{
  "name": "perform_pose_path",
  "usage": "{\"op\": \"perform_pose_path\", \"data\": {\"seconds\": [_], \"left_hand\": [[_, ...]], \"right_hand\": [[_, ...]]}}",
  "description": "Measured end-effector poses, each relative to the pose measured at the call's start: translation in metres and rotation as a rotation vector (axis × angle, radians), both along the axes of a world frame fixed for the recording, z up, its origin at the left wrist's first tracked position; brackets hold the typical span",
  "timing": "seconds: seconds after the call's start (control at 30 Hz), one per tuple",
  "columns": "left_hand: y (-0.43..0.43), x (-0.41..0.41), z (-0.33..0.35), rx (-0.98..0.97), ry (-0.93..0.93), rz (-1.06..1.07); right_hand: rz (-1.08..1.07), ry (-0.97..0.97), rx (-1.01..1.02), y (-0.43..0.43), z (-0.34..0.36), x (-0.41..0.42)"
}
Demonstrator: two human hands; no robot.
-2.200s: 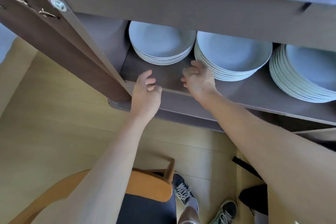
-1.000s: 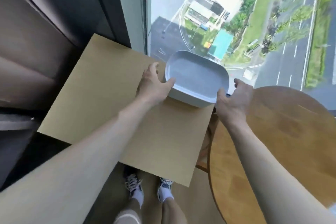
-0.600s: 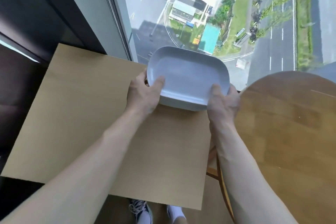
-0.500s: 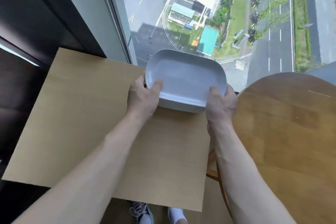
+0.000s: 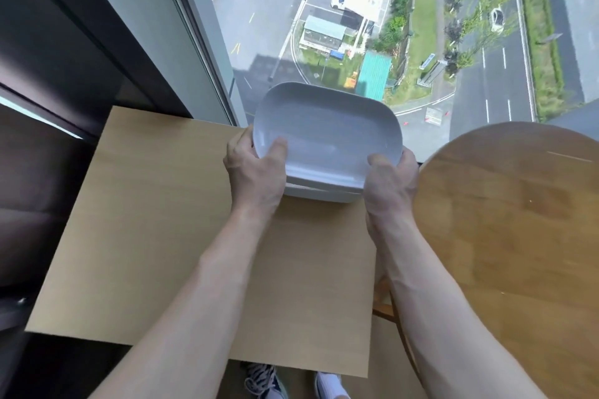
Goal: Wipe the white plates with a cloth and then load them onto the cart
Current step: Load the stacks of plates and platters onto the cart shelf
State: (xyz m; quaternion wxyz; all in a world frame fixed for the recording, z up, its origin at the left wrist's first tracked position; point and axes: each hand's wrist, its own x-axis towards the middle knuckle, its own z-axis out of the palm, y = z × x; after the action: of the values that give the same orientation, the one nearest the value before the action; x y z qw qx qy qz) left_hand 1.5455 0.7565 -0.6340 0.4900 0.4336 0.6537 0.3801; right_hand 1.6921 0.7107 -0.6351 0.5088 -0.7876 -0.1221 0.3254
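A white rectangular plate with rounded corners tilts up at the far right corner of a light wooden square table. Another white plate lies flat just beneath it. My left hand grips the top plate's left edge, thumb inside the rim. My right hand grips its right near corner, thumb on the rim. No cloth or cart is in view.
A round wooden table stands at the right, close to the square one. A floor-to-ceiling window behind the plates looks down on streets. Dark wall panels fill the left. My shoes show below the table edge.
I turned from the cupboard of round plates to the table by the window. Both hands closed on the top rectangular plate and lifted its near edge off the one beneath.
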Motion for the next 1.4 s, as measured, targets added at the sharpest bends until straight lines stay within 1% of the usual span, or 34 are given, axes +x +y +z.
{"op": "perform_pose_path", "data": {"seconds": [0.13,0.23,0.4,0.57,0.73,0.83,0.87,0.97,1.07,1.13,1.23,1.27,1.33,1.4], "left_hand": [[-0.007,-0.002,0.013,0.032,-0.099,0.016],[-0.015,-0.005,0.016,0.005,-0.138,0.031],[-0.025,-0.013,0.015,-0.09,-0.177,0.084],[-0.041,-0.03,0.014,-0.121,-0.227,0.175],[-0.085,-0.076,0.015,-0.127,-0.313,0.319],[-0.126,-0.119,0.018,-0.126,-0.379,0.448],[-0.141,-0.134,0.02,-0.133,-0.403,0.51],[-0.184,-0.18,0.025,-0.17,-0.458,0.717],[-0.229,-0.231,0.029,-0.18,-0.468,0.909],[-0.262,-0.264,0.03,-0.187,-0.443,0.986],[-0.315,-0.311,0.029,-0.198,-0.375,1.061],[-0.331,-0.326,0.027,-0.197,-0.36,1.082],[-0.358,-0.349,0.022,-0.201,-0.341,1.121],[-0.379,-0.37,0.015,-0.216,-0.339,1.168]], "right_hand": [[0.002,-0.052,0.048,0.0,0.011,0.005],[0.039,-0.117,0.047,-0.001,0.019,0.006],[0.186,-0.2,-0.031,0.004,0.029,0.005],[0.351,-0.256,-0.093,-0.001,0.031,-0.003],[0.505,-0.275,-0.079,-0.026,0.033,-0.04],[0.582,-0.22,-0.077,-0.046,0.03,-0.082],[0.613,-0.178,-0.075,-0.052,0.029,-0.099],[0.743,0.046,-0.018,-0.073,0.023,-0.159],[0.925,0.115,-0.047,-0.096,0.018,-0.215],[1.074,0.217,-0.12,-0.11,0.012,-0.245],[1.256,0.529,-0.301,-0.125,0.001,-0.288],[1.355,0.585,-0.346,-0.128,-0.002,-0.302],[1.553,0.618,-0.424,-0.134,-0.008,-0.327],[1.717,0.604,-0.493,-0.137,-0.015,-0.35]]}}
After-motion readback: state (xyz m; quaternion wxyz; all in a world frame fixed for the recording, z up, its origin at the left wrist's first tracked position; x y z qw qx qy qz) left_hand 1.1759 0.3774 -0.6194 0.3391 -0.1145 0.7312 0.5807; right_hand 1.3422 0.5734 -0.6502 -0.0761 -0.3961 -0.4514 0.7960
